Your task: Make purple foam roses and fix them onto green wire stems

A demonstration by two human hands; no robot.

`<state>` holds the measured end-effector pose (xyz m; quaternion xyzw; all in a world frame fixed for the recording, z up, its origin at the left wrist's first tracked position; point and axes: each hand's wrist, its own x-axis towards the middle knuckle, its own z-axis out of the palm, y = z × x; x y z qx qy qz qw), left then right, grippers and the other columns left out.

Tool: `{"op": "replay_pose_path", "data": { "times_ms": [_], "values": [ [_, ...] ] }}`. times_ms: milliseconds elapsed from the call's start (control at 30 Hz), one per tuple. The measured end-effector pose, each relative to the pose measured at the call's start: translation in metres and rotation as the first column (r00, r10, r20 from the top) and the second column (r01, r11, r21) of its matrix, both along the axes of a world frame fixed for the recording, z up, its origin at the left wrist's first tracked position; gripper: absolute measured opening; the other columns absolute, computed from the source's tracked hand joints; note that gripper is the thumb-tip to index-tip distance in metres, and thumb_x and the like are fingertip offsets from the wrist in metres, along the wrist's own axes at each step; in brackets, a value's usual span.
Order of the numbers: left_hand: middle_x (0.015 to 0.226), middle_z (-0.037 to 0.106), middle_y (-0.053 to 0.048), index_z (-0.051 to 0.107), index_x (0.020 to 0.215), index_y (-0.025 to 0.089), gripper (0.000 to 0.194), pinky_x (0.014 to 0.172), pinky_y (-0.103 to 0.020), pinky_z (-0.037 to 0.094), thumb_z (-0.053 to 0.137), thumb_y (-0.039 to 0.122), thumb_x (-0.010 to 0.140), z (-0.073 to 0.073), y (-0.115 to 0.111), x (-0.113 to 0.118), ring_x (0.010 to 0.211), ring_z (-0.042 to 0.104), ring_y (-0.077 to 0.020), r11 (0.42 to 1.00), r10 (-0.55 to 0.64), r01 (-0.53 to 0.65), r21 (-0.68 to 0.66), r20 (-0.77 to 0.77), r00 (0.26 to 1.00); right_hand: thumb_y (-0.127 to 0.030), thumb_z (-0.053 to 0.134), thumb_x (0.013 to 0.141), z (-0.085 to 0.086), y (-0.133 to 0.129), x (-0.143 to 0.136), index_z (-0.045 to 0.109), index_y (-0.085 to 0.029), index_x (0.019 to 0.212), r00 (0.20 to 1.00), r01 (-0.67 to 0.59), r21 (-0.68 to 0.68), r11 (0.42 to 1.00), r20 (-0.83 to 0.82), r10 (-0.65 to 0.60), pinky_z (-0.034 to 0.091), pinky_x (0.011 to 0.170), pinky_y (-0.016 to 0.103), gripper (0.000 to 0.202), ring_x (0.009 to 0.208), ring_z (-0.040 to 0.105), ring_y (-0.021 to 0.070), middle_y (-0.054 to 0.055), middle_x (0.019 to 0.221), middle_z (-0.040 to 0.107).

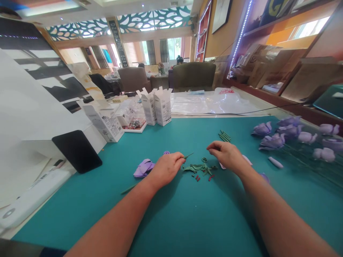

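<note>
My left hand (pixel 167 167) is closed in a pinch round a thin green flower stem (pixel 189 155), whose tip sticks out past the fingers. Behind my left forearm a green stem end (pixel 128 189) shows; whether it is the same piece I cannot tell. My right hand (pixel 225 153) hovers with thumb and forefinger pressed together; anything between them is too small to make out. Between the hands lie green leaf pieces (pixel 197 167), a small green ring-shaped part (pixel 204 159) and several small red pieces (pixel 197 178). Purple petals (pixel 144 167) rest beside my left wrist.
Several green rods (pixel 224 136) lie beyond my right hand. Purple artificial flowers (pixel 272 141) and a loose lilac piece (pixel 275 162) are at the right. White boxes (pixel 163 109) stand at the back of the green mat (pixel 187 221); a black tablet (pixel 77 151) leans at the left.
</note>
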<state>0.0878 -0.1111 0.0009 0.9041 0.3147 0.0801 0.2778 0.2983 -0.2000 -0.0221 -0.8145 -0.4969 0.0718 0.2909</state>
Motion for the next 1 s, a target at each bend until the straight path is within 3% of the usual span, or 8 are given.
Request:
{"op": "replay_pose_path", "data": {
  "times_ms": [67, 267, 433, 600, 867, 1000],
  "values": [
    [0.078, 0.066, -0.002, 0.063, 0.084, 0.020, 0.029, 0.063, -0.026, 0.038, 0.037, 0.033, 0.088, -0.001, 0.001, 0.000, 0.073, 0.058, -0.0165, 1.000, 0.001, -0.001, 0.003, -0.006, 1.000, -0.025, 0.049, 0.075, -0.002, 0.000, 0.001, 0.069, -0.026, 0.084, 1.000, -0.003, 0.002, 1.000, 0.002, 0.003, 0.039, 0.057, 0.027, 0.022, 0.062, 0.060, 0.0164, -0.001, 0.068, 0.068],
    [0.089, 0.071, -0.002, 0.060, 0.113, 0.021, 0.036, 0.076, -0.028, 0.043, 0.035, 0.027, 0.088, -0.003, 0.002, 0.000, 0.085, 0.062, -0.0182, 1.000, 0.005, -0.004, -0.016, 0.021, 1.000, -0.020, 0.048, 0.075, -0.004, 0.000, 0.003, 0.070, -0.026, 0.086, 1.000, -0.016, 0.000, 1.000, 0.027, 0.016, 0.042, 0.065, 0.027, 0.025, 0.071, 0.063, 0.0173, -0.001, 0.079, 0.072],
    [0.101, 0.070, -0.003, 0.061, 0.114, 0.020, 0.037, 0.082, -0.029, 0.043, 0.036, 0.023, 0.085, -0.005, 0.004, 0.000, 0.095, 0.062, -0.0191, 0.999, 0.000, 0.001, -0.033, 0.034, 0.999, -0.027, 0.050, 0.077, 0.003, -0.002, 0.000, 0.069, -0.025, 0.081, 0.998, -0.053, -0.161, 0.986, 0.012, 0.056, 0.038, 0.055, 0.026, 0.019, 0.057, 0.058, 0.0149, -0.001, 0.064, 0.066],
    [0.096, 0.071, -0.002, 0.058, 0.120, 0.021, 0.042, 0.080, -0.028, 0.045, 0.037, 0.022, 0.084, -0.007, 0.006, 0.001, 0.094, 0.062, -0.0189, 0.997, 0.015, -0.012, -0.070, 0.041, 0.999, -0.024, 0.057, 0.070, 0.009, -0.005, -0.002, 0.068, -0.024, 0.071, 0.988, -0.147, -0.299, 0.943, 0.009, 0.157, 0.034, 0.054, 0.025, 0.011, 0.063, 0.057, 0.0158, 0.001, 0.067, 0.066],
    [0.095, 0.071, -0.002, 0.057, 0.121, 0.021, 0.043, 0.083, -0.028, 0.044, 0.037, 0.020, 0.082, -0.006, 0.005, 0.001, 0.094, 0.062, -0.0188, 0.997, 0.016, -0.014, -0.078, 0.030, 0.999, -0.009, 0.055, 0.061, 0.010, -0.010, -0.010, 0.066, -0.024, 0.074, 0.944, -0.328, -0.342, 0.881, -0.082, 0.319, 0.033, 0.054, 0.025, 0.022, 0.064, 0.054, 0.0149, 0.000, 0.070, 0.064],
    [0.094, 0.071, -0.002, 0.058, 0.119, 0.021, 0.043, 0.081, -0.028, 0.045, 0.038, 0.020, 0.081, -0.004, 0.004, 0.001, 0.093, 0.062, -0.0190, 0.996, 0.025, -0.023, -0.086, 0.018, 1.000, -0.007, 0.053, 0.061, 0.007, -0.008, -0.014, 0.063, -0.023, 0.069, 0.937, -0.343, -0.366, 0.865, -0.064, 0.345, 0.030, 0.052, 0.025, 0.020, 0.062, 0.054, 0.0145, 0.000, 0.067, 0.063]
  ]
}}
